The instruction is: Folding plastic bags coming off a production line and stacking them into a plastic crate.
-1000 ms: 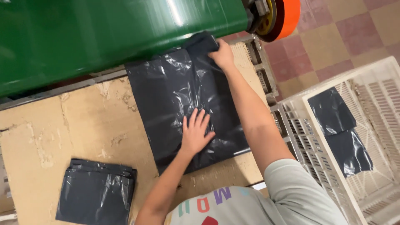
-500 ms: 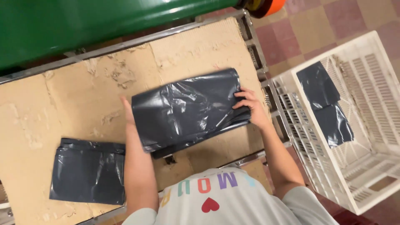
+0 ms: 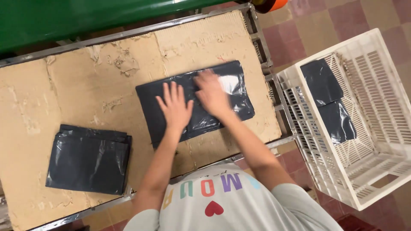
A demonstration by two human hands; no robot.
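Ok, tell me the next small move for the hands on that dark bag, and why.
Probably fold it once more. Both hands, left hand and right hand, lie flat on the dark plastic bag on the cardboard table top; it looks pressed smooth. It lies wider than the stack of folded bags at the left, so another fold seems needed.

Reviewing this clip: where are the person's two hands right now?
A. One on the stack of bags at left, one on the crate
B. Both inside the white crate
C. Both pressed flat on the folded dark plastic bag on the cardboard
C: the left hand and right hand lie side by side, palms down, on the folded dark bag.
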